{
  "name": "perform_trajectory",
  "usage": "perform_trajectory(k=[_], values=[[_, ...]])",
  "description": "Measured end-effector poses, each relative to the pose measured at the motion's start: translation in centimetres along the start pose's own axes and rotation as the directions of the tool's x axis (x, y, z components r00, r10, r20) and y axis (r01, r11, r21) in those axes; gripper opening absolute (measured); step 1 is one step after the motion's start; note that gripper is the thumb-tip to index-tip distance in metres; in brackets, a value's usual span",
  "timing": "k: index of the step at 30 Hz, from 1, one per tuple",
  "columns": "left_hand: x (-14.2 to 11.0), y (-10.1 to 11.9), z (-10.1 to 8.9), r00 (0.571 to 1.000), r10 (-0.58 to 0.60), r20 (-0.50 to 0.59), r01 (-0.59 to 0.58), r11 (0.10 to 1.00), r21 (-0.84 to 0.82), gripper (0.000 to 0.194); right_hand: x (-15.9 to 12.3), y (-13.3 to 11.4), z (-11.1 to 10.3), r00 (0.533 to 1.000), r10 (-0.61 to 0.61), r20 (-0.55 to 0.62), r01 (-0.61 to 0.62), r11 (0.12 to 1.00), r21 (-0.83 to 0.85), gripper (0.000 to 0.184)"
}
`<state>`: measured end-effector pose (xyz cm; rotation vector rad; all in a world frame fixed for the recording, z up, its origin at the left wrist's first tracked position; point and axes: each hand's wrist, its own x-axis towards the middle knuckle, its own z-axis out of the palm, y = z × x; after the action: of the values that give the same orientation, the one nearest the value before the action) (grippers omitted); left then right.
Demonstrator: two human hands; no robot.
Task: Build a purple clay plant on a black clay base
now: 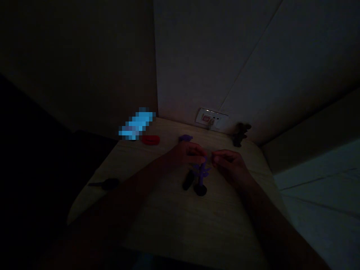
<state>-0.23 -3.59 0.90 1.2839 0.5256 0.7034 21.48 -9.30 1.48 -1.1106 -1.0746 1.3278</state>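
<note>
A purple stem with leaf-like side pieces (pixel 201 174) stands upright on a round black base (pixel 200 190) near the middle of the wooden table. My left hand (pixel 192 153) has its thumb and fingers closed on the stem's top. Just to the right, my right hand (pixel 229 162) is pinched, its fingertips apart from the stem. Whatever is between those fingertips is too dark to make out. A black, roughly cylindrical piece (pixel 188 180) lies left of the base. Behind my left hand sits another purple piece (pixel 186 138), partly covered.
On the table (pixel 168 221) are a red oblong object (pixel 150 140), a dark object with a thin handle (pixel 109 184) and a dark figurine (pixel 241 135). A blurred-out bright screen (pixel 137 125) glows at back left. The wall behind carries a socket plate (pixel 211 117). Lighting is very dim.
</note>
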Motion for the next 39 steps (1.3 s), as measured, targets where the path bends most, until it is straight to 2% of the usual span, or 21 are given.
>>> perform_trajectory(k=[4, 10, 19, 24, 27, 33, 39], values=[[-0.08, 0.13, 0.06, 1.000, -0.012, -0.003, 0.012, 1.000, -0.026, 0.034, -0.11, -0.19, 0.11, 1.000, 0.014, -0.006, -0.014, 0.999, -0.030, 0.033], [-0.23, 0.43, 0.11, 1.000, -0.017, 0.005, 0.017, 0.999, -0.043, 0.031, -0.31, -0.53, 0.45, 0.998, -0.059, 0.021, 0.060, 0.997, -0.049, 0.028], [-0.12, 0.25, -0.01, 1.000, 0.003, -0.016, -0.003, 1.000, -0.023, 0.034, -0.50, -0.48, 0.43, 0.998, -0.058, 0.037, 0.062, 0.989, -0.134, 0.029], [-0.23, 0.44, 0.08, 1.000, 0.004, -0.013, -0.004, 1.000, -0.014, 0.031, -0.57, -0.40, 0.23, 0.993, -0.099, 0.067, 0.109, 0.979, -0.171, 0.024], [-0.27, 0.42, 0.07, 1.000, -0.005, -0.013, 0.005, 1.000, 0.000, 0.030, -0.52, -0.43, 0.29, 0.996, -0.086, 0.036, 0.091, 0.980, -0.174, 0.022], [-0.30, 0.46, 0.05, 1.000, -0.018, -0.018, 0.017, 1.000, -0.015, 0.032, -0.14, -0.30, 0.45, 0.997, -0.049, -0.060, 0.039, 0.986, -0.164, 0.029], [-0.17, 0.45, 0.07, 1.000, 0.003, 0.001, -0.002, 0.999, -0.047, 0.032, 0.21, 0.05, 0.37, 0.999, -0.010, -0.031, 0.006, 0.993, -0.115, 0.034]])
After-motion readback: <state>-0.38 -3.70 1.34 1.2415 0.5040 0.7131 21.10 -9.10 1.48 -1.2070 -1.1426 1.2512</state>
